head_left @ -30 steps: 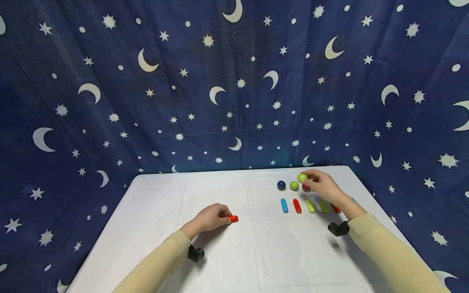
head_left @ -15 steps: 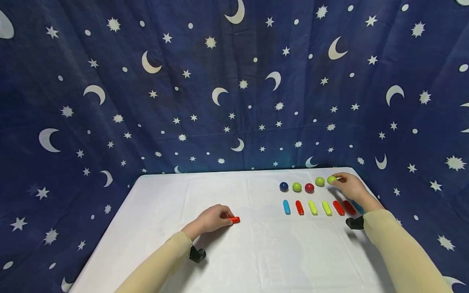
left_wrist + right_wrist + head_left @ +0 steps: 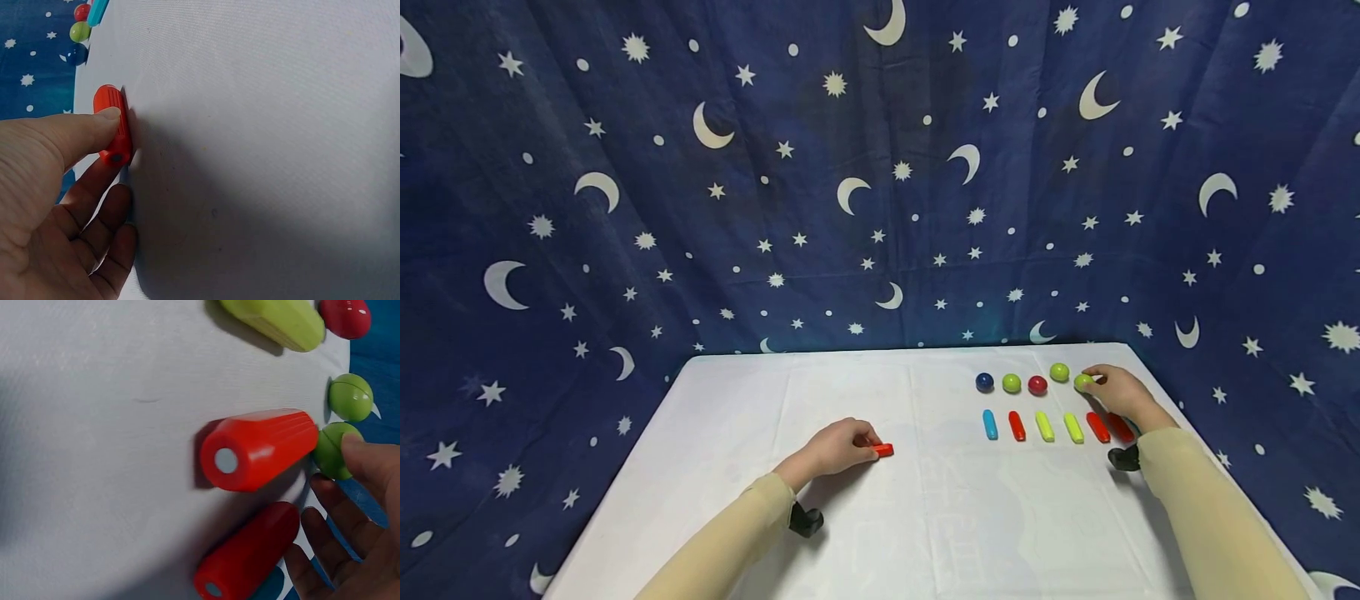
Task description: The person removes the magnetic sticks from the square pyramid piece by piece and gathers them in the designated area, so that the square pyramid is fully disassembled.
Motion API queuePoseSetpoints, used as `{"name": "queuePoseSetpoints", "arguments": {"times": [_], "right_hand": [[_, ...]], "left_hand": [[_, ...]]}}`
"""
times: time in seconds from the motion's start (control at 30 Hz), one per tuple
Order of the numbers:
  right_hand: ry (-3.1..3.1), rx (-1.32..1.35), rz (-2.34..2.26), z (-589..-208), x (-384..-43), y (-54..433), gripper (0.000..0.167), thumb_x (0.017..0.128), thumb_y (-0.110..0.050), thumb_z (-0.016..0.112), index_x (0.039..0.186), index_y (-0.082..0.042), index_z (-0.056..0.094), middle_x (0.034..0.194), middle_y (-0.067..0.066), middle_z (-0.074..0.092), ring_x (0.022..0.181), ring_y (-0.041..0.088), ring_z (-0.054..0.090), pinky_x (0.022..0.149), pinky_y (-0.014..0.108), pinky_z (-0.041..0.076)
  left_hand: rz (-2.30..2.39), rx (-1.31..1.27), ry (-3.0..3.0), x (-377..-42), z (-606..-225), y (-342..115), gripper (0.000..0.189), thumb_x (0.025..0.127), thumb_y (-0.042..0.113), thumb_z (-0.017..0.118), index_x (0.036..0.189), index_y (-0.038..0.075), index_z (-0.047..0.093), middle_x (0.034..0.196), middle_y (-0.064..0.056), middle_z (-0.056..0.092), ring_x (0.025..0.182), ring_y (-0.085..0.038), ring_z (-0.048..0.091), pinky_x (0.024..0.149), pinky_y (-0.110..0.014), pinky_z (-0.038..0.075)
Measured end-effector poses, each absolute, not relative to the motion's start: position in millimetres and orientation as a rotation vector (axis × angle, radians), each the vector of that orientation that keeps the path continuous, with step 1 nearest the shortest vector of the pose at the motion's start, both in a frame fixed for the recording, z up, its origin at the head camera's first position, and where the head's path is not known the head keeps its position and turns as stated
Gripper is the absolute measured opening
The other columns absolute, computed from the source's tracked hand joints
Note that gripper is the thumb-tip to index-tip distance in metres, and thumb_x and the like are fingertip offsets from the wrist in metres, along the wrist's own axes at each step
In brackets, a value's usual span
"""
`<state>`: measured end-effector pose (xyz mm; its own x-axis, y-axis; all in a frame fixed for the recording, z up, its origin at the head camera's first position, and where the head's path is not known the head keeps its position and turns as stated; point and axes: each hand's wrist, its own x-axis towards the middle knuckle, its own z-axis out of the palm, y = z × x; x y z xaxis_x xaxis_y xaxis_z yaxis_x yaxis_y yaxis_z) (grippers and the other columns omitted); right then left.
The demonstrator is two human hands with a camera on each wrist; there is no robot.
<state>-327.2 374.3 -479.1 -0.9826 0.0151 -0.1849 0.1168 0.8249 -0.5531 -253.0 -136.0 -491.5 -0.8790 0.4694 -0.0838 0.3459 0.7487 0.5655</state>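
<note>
In the head view, my left hand (image 3: pixel 838 447) is low over the table's middle, pinching a short red magnetic rod (image 3: pixel 114 122) between thumb and forefinger. At the table's far right, my right hand (image 3: pixel 1122 392) pinches a green ball (image 3: pixel 1083 382) by thumb and fingertips. In the right wrist view that ball sits just beyond the tip of a red rod (image 3: pixel 259 450), near another green ball (image 3: pixel 350 397). A second red rod (image 3: pixel 249 553) lies under the right fingers, with grey discs showing at both rods' ends.
On the white table (image 3: pixel 820 383), a blue ball (image 3: pixel 984 382), a green ball (image 3: pixel 1011 383) and a red ball (image 3: pixel 1037 385) form a row. In front lie a light blue rod (image 3: pixel 990 425), a red rod (image 3: pixel 1017 426) and yellow-green rods (image 3: pixel 1044 426). A star-and-moon curtain (image 3: pixel 880 208) stands behind.
My right hand has carried the green ball rightward from beside the red ball, then slightly toward me. The left hand keeps its place with the red rod. The head view has shifted slightly.
</note>
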Motion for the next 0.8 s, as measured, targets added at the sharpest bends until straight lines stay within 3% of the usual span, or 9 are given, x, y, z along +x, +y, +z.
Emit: {"name": "queuePoseSetpoints", "arguments": {"times": [0.53, 0.8], "right_hand": [[2.81, 0.126, -0.898, -479, -325, 375, 0.062, 0.103, -0.028, 0.056, 0.148, 0.01, 0.037, 0.136, 0.04, 0.043, 0.109, 0.048, 0.052, 0.098, 0.063, 0.045], [2.952, 0.088, -0.919, -472, -322, 373, 0.056, 0.105, -0.024, 0.051, 0.146, 0.013, 0.038, 0.132, 0.039, 0.048, 0.11, 0.049, 0.053, 0.098, 0.064, 0.044]], "left_hand": [[0.798, 0.645, 2.733, -254, -492, -135, 0.009, 0.091, 0.02, 0.077, 0.099, 0.019, 0.073, 0.09, 0.008, 0.063, 0.082, -0.013, 0.054, 0.078, -0.035, 0.045], [0.728, 0.588, 2.76, -253, -488, -131, 0.011, 0.088, 0.017, 0.075, 0.098, 0.021, 0.073, 0.084, 0.011, 0.062, 0.077, -0.012, 0.054, 0.074, -0.033, 0.045]]}}
